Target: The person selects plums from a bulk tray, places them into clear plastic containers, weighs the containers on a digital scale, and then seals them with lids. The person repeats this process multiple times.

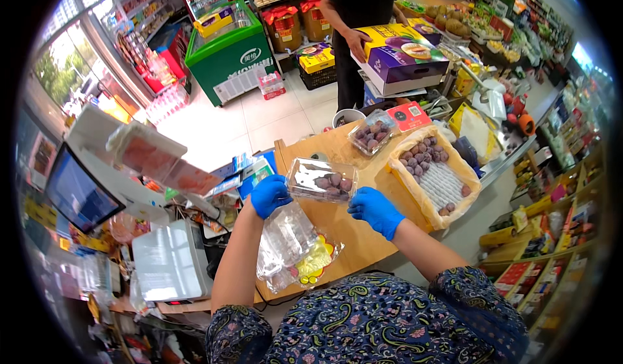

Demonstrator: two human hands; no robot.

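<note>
Both my hands wear blue gloves. Between them is a clear plastic clamshell box (311, 173) with several dark purple plums (335, 183) inside, mostly towards its right. My left hand (270, 196) grips the box's left end, and my right hand (374, 210) holds its right end by the lower corner. A second clear box of plums (372, 134) sits further back on the wooden counter (336, 223). To the right stands a paper-lined crate (394, 191), with plums (422, 155) at its far end and a few near its front over white padding. Empty clear plastic boxes (287, 235) lie below my left hand.
Yellow-printed plastic packaging (314, 262) lies near the counter's front edge. A scale with a flat metal plate (168, 262) and a monitor (80, 189) stand left. Across the counter, a person in black holds a yellow and purple carton (399, 55). A red card (409, 116) lies behind the crate.
</note>
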